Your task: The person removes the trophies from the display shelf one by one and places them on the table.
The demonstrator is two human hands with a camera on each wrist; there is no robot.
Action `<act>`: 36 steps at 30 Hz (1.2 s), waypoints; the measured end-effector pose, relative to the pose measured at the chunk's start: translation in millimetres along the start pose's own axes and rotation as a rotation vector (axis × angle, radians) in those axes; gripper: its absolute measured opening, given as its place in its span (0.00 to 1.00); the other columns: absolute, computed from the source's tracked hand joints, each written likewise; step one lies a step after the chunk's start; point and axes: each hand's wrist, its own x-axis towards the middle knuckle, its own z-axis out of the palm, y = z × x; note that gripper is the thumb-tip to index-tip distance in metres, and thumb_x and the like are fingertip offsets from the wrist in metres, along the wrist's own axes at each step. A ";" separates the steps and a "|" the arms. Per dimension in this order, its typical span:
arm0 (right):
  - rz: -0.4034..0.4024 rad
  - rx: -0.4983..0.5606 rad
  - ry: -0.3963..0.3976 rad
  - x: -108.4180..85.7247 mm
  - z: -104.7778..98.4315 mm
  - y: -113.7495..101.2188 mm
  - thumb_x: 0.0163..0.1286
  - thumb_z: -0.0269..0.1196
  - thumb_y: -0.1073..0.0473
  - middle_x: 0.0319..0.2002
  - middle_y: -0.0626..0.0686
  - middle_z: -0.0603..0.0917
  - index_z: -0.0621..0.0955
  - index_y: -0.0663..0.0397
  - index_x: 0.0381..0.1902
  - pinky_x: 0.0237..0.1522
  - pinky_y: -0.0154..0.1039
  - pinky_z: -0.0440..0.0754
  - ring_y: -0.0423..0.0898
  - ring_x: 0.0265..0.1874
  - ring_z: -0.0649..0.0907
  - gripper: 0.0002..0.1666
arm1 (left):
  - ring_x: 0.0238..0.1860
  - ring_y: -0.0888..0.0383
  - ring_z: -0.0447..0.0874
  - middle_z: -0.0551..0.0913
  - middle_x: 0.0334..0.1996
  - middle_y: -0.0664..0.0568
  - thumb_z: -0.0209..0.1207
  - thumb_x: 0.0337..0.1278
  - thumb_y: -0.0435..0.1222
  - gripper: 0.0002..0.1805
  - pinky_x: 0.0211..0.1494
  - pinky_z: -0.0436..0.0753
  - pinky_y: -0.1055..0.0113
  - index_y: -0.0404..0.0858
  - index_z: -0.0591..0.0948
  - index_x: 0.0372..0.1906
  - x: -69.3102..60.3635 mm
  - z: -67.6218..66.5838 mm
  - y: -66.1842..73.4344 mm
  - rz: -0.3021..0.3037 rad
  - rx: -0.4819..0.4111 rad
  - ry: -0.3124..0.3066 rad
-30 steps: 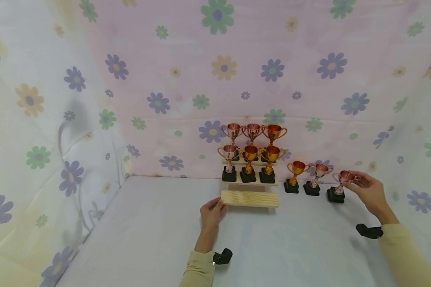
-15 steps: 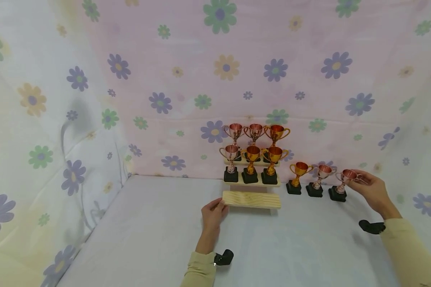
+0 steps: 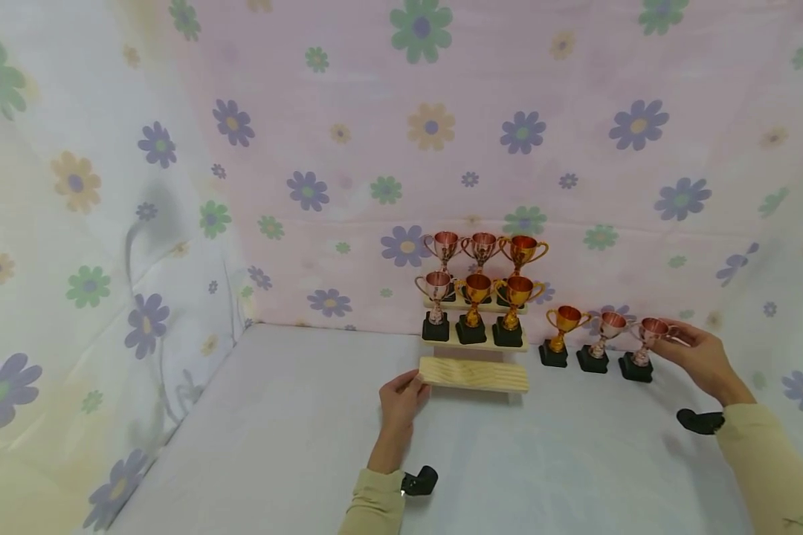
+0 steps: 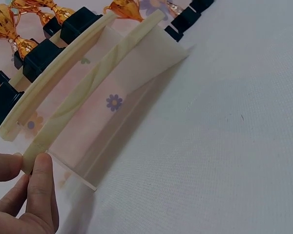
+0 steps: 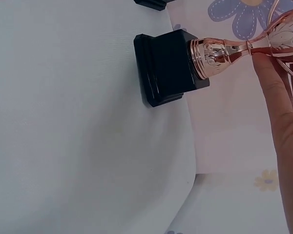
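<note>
In the head view my left hand (image 3: 399,405) pinches the left end of the bottom wooden shelf board (image 3: 473,374); the left wrist view shows thumb and fingers on either side of that board (image 4: 90,80). My right hand (image 3: 701,362) holds the cup part of the rightmost rose-gold trophy (image 3: 645,343), whose black base is low by the table. In the right wrist view a finger lies along the neck of this trophy (image 5: 212,56), with its cup partly hidden. Beside it stand another rose-gold trophy (image 3: 598,347) and a gold trophy (image 3: 559,340).
Three trophies stand on the middle shelf (image 3: 450,341), and three more on the top shelf behind, their bases partly hidden. The white table (image 3: 294,431) meets a flowered cloth backdrop (image 3: 348,260) behind and at both sides.
The rightmost trophy, in my right hand, has shifted slightly left toward its neighbour. My left hand keeps its pinch on the board. The head view has turned a little to the left.
</note>
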 end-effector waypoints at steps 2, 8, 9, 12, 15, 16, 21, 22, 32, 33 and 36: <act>0.017 -0.029 -0.009 1.3 -0.4 0.2 0.73 0.65 0.44 0.48 0.31 0.71 0.69 0.61 0.68 0.37 0.22 0.78 0.19 0.41 0.71 0.36 | 0.39 0.58 0.85 0.82 0.47 0.34 0.56 0.70 0.24 0.14 0.54 0.88 0.58 0.20 0.78 0.55 -0.2 0.2 -0.1 0.001 -0.008 0.005; 0.071 -0.060 -0.017 0.1 -1.3 1.4 0.73 0.63 0.40 0.47 0.31 0.71 0.63 0.67 0.72 0.36 0.25 0.76 0.22 0.41 0.69 0.45 | 0.39 0.59 0.85 0.82 0.47 0.35 0.58 0.70 0.26 0.14 0.51 0.89 0.62 0.21 0.79 0.55 -1.3 0.9 -1.5 0.009 -0.020 0.025; 0.074 -0.054 -0.014 -0.4 -1.3 1.9 0.73 0.63 0.40 0.46 0.29 0.71 0.63 0.67 0.72 0.36 0.24 0.76 0.22 0.41 0.70 0.45 | 0.39 0.59 0.85 0.82 0.47 0.35 0.58 0.70 0.25 0.14 0.51 0.89 0.62 0.21 0.79 0.55 -1.4 1.0 -1.8 0.012 -0.020 0.027; 0.074 -0.013 -0.002 -0.3 -0.3 3.5 0.73 0.64 0.41 0.42 0.24 0.71 0.64 0.66 0.71 0.35 0.22 0.77 0.22 0.40 0.71 0.44 | 0.38 0.59 0.85 0.82 0.46 0.36 0.58 0.69 0.25 0.14 0.50 0.89 0.63 0.21 0.80 0.54 -1.1 1.3 -2.3 0.015 -0.022 0.032; 0.061 0.031 0.011 0.3 1.0 5.2 0.73 0.64 0.43 0.40 0.23 0.71 0.66 0.64 0.70 0.34 0.20 0.78 0.21 0.39 0.72 0.41 | 0.39 0.59 0.85 0.82 0.46 0.36 0.58 0.69 0.25 0.13 0.50 0.89 0.63 0.21 0.79 0.54 -0.8 1.8 -2.2 0.014 -0.027 0.033; 0.056 0.045 0.015 0.5 1.4 5.8 0.73 0.65 0.44 0.40 0.23 0.72 0.66 0.64 0.70 0.35 0.20 0.78 0.21 0.39 0.73 0.40 | 0.39 0.58 0.85 0.82 0.46 0.36 0.58 0.69 0.25 0.13 0.50 0.89 0.63 0.21 0.79 0.54 -0.7 2.0 -2.2 0.016 -0.027 0.033; 0.053 0.095 0.008 -0.1 5.1 8.5 0.74 0.64 0.46 0.39 0.21 0.73 0.64 0.69 0.68 0.36 0.18 0.78 0.19 0.38 0.74 0.40 | 0.39 0.58 0.85 0.82 0.47 0.35 0.58 0.69 0.25 0.13 0.50 0.89 0.63 0.21 0.80 0.54 -0.5 2.6 -2.1 0.019 -0.019 0.036; 0.057 0.103 0.008 -1.6 6.3 9.3 0.74 0.64 0.46 0.39 0.22 0.73 0.63 0.70 0.68 0.36 0.18 0.78 0.19 0.39 0.74 0.41 | 0.39 0.58 0.85 0.82 0.47 0.35 0.58 0.69 0.25 0.13 0.49 0.89 0.63 0.21 0.80 0.54 -0.3 2.8 -1.9 0.017 -0.019 0.036; 0.040 0.107 -0.064 -36.3 13.7 13.0 0.79 0.58 0.57 0.43 0.26 0.77 0.51 0.84 0.72 0.39 0.21 0.83 0.21 0.37 0.80 0.43 | 0.37 0.59 0.84 0.83 0.43 0.38 0.58 0.69 0.25 0.14 0.47 0.89 0.66 0.20 0.80 0.54 -0.2 4.2 -1.9 0.032 -0.033 0.022; 0.049 0.090 -0.097 -41.4 14.3 10.6 0.80 0.56 0.58 0.46 0.34 0.81 0.51 0.84 0.72 0.40 0.23 0.84 0.22 0.38 0.80 0.41 | 0.36 0.59 0.84 0.83 0.42 0.38 0.58 0.69 0.24 0.14 0.46 0.89 0.66 0.19 0.79 0.54 0.0 4.1 -2.4 0.042 -0.037 0.021; 0.084 0.044 -0.191 -59.0 19.7 0.2 0.82 0.52 0.58 0.56 0.68 0.80 0.51 0.84 0.71 0.43 0.28 0.87 0.24 0.39 0.81 0.39 | 0.34 0.61 0.84 0.84 0.39 0.40 0.58 0.68 0.24 0.14 0.43 0.89 0.68 0.18 0.79 0.53 0.7 3.4 -4.1 0.051 -0.054 0.020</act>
